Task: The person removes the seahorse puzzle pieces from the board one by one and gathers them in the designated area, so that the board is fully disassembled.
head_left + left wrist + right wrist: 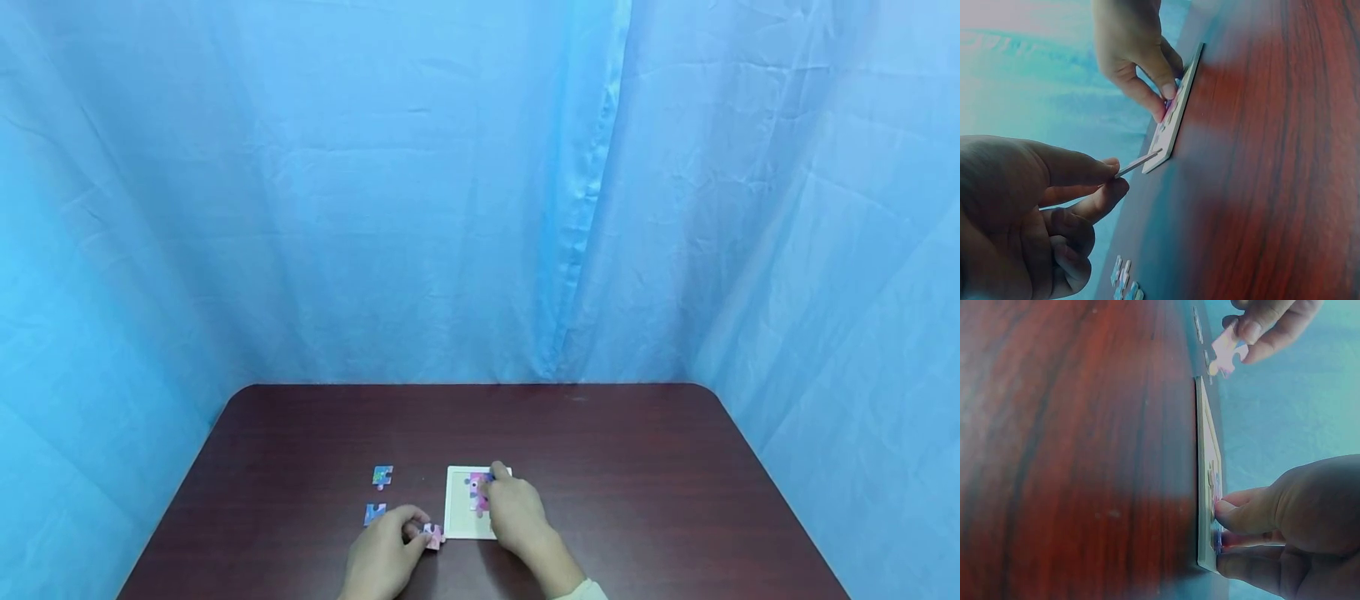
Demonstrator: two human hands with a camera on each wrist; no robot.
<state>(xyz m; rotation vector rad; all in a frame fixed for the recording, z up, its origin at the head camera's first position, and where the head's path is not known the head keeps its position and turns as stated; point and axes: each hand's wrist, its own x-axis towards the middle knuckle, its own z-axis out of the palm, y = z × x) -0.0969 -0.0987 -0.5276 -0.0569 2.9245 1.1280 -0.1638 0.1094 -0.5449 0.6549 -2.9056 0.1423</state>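
My left hand (386,546) pinches a pink jigsaw piece (434,539) between thumb and fingers, just off the lower left corner of a white puzzle frame (447,504). The right wrist view shows this piece tilted and raised above the table. Over the right part of the frame, my right hand (517,508) has its thumb and fingers down on a pink and purple jigsaw piece (1171,105), seeming to pinch it. Joined pink pieces (475,492) lie inside the frame, partly hidden by that hand.
Two loose blue jigsaw pieces lie left of the frame: one farther back (382,475), the other (373,514) close to my left hand. The dark wooden table (637,467) has blue curtains (420,208) behind it and at both sides.
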